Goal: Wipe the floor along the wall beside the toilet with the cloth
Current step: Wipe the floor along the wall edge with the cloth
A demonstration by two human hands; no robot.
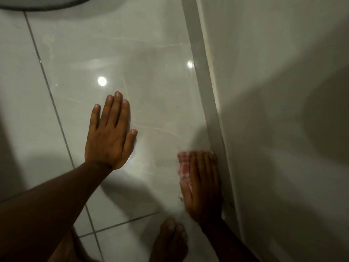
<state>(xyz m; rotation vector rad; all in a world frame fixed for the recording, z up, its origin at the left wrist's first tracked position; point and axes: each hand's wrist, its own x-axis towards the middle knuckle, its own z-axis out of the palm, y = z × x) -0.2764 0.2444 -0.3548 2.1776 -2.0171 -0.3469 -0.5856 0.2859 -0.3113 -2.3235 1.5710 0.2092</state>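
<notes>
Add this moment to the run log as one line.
phase: wiping along wall | right hand: pressing cloth flat beside baseboard | left hand: flat on floor tile

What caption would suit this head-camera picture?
Right hand presses a red-checked cloth along the skirting; left hand rests flat on the tiled floor.

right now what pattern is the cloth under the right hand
The cloth is red-and-white checked; head view.

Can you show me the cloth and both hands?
cloth [184, 163], head view, on its red checked part beside the fingers.
left hand [109, 136], head view, on its back.
right hand [203, 186], head view, on its back.
</notes>
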